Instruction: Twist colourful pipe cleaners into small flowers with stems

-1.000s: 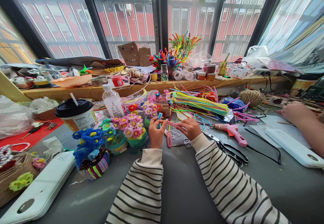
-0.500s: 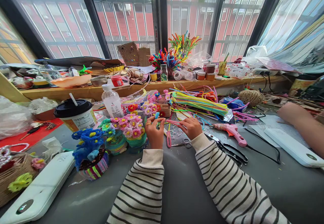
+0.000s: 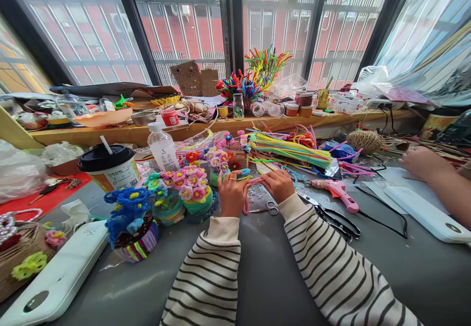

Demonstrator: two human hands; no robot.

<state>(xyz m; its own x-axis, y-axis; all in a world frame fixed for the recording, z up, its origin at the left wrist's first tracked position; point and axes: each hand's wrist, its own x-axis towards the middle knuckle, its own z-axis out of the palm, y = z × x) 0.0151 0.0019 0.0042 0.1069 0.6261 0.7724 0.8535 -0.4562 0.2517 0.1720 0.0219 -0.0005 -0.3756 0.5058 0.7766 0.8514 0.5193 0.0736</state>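
Note:
Above the grey table, my left hand (image 3: 233, 196) and my right hand (image 3: 278, 186) are close together, fingers pinched on a pink pipe cleaner (image 3: 255, 181) that spans the gap between them. A blue pipe cleaner loop (image 3: 243, 172) shows at my left fingertips; whether that hand grips it too, I cannot tell. A pink loop (image 3: 246, 207) is partly hidden behind my left hand. Left of that hand stand a pot of pink pipe cleaner flowers (image 3: 193, 183) and a pot of blue ones (image 3: 130, 208). Small scissors (image 3: 272, 207) lie just below my right hand.
Large black-handled scissors (image 3: 334, 218) and a pink glue gun (image 3: 342, 193) with its cable lie to the right. Behind my hands is a bundle of pipe cleaners (image 3: 294, 149). A lidded cup (image 3: 110, 166) and a bottle (image 3: 162, 147) stand left. Another person's hand (image 3: 423, 163) is far right.
My left hand has moved slightly right and turned, closing towards my right hand on the pink pipe cleaner. My right hand is nearly still. The other person's hand has shifted slightly left.

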